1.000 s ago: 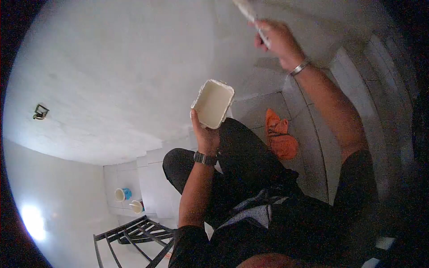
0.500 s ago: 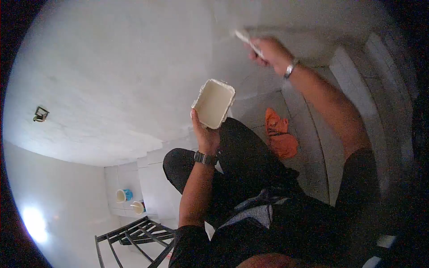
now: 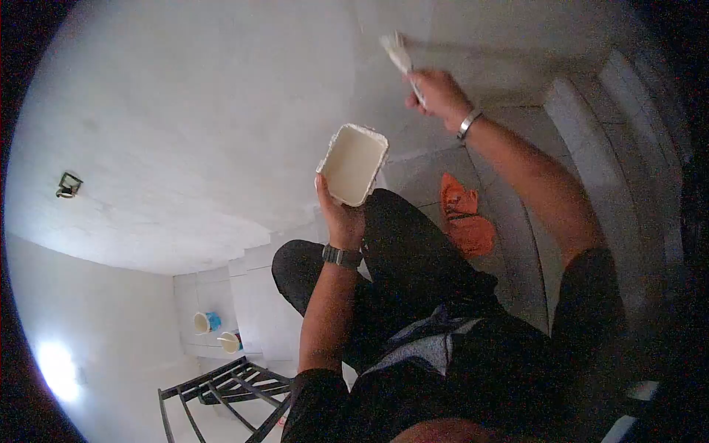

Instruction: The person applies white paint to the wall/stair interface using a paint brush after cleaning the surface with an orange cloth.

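Note:
My left hand (image 3: 342,219) grips a rectangular tub (image 3: 353,164) by its lower side, the thumb on its rim. Pale cream paint shows inside, and the rim is crusted with it. Up and to the right, my right hand (image 3: 441,94) is closed round the handle of a paintbrush (image 3: 399,53). The pale bristles point up and left, close to the grey-white wall (image 3: 244,96); whether they touch it I cannot tell.
An orange bag (image 3: 470,230) lies on the tiled floor right of my knees. Steps (image 3: 591,140) rise at the right. Two small buckets (image 3: 202,323) (image 3: 230,342) stand at lower left, near a dark metal railing (image 3: 221,384). A fixture (image 3: 69,184) is on the wall.
My right hand has moved slightly left and down, and the brush has turned so its broad bristles now show more. The tub has shifted up slightly with my left hand.

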A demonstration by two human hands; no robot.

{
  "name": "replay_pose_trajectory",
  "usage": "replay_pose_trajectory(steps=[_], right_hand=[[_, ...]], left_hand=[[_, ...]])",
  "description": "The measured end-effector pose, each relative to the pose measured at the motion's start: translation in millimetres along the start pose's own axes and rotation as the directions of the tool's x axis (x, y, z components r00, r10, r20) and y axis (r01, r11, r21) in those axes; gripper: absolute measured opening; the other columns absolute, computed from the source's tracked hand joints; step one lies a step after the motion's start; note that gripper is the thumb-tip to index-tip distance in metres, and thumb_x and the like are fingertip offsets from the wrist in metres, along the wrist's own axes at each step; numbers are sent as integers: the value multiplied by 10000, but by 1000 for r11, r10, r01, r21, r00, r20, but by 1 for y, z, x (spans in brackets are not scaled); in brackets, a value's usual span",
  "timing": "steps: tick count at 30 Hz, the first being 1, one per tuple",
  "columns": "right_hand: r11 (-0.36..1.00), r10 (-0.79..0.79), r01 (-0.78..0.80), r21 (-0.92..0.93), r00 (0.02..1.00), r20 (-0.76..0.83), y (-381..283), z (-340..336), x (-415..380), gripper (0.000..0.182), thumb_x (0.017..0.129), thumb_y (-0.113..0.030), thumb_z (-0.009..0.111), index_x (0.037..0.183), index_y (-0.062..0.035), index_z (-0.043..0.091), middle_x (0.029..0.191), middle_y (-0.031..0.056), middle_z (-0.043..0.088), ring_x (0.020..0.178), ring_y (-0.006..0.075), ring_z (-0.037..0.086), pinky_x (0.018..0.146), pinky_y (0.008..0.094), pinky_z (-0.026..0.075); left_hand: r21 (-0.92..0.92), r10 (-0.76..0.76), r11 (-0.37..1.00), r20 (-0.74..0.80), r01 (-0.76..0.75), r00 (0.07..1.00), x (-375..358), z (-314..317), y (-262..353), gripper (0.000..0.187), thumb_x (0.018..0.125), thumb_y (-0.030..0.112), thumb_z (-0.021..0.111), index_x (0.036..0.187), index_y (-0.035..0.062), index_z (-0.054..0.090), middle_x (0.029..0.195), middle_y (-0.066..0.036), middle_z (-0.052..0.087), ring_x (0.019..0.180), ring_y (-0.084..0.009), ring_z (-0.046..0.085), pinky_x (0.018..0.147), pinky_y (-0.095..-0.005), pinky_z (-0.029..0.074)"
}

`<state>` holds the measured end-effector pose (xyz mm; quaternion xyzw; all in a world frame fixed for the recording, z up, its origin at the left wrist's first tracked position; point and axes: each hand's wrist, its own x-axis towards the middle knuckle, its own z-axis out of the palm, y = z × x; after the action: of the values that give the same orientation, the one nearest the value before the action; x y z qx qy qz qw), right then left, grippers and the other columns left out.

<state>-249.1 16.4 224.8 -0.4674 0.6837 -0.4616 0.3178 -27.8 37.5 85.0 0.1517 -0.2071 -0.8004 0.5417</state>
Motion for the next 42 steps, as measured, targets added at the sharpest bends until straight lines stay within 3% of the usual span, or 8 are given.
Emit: replay_pose_trajectory(steps=[2,8,14,17,22,24,30,42], right_hand=[[976,216,-216,1,975,52,29,8,-1,300,893,-316,473,994,-63,598,633,44,587,460,77,478,411,237,380],[934,328,-340,114,938,107,13,-4,-6,269,895,-295,468,968,-68,593,659,32,562,457,77,456,401,231,362],[915,-402,400,-44,914,-52,-99,-57,4,348,899,-380,481,887,-41,558,626,49,582,412,90,456,369,274,364],[914,-392,403,49,908,-151,-154,-66,-34,254,931,-212,433,895,-7,579,658,48,582,530,104,515,494,263,425],[901,-322,326,-287,945,63,-55,-54,25,321,918,-316,433,1055,-61,572,652,26,558,482,74,455,421,234,364],[1000,-19,18,-16,1000,-23,-24,-34,10,324,907,-317,443,1051,-62,581,649,31,568,452,77,450,405,239,356],[933,360,-357,-41,924,128,48,-22,-14,296,890,-323,468,998,-75,588,662,25,585,435,72,458,385,237,349],[984,-160,166,70,984,-82,-165,-81,-18,263,938,-234,439,887,-8,564,691,54,567,549,99,495,503,258,424]], left_hand=[[15,15,1000,-7,-15,1000,-2,5,3,562,921,509,359,1270,71,411,1237,-94,494,1102,-240,521,874,-387,469],[10,-14,1000,5,14,1000,-4,8,5,568,916,517,367,1272,78,411,1231,-90,496,1090,-236,523,865,-377,469],[92,27,995,-13,-26,1000,-5,6,5,586,922,517,309,1320,89,345,1301,-142,435,1154,-328,477,916,-477,443],[228,73,971,7,-72,997,-5,5,5,589,918,519,320,1322,91,345,1306,-139,433,1164,-328,470,923,-475,437],[93,16,996,15,-18,1000,-4,4,4,572,923,506,321,1319,94,350,1304,-134,437,1158,-330,473,919,-477,440],[86,20,996,24,-22,1000,-4,3,6,571,924,504,318,1319,94,350,1305,-136,435,1156,-332,474,918,-478,440],[62,16,998,25,-17,1000,-6,7,6,560,929,494,308,1320,94,349,1307,-133,433,1155,-332,473,918,-480,441],[120,53,991,-6,-52,999,-11,14,7,564,923,508,332,1292,84,376,1256,-113,462,1130,-278,488,889,-438,452]])
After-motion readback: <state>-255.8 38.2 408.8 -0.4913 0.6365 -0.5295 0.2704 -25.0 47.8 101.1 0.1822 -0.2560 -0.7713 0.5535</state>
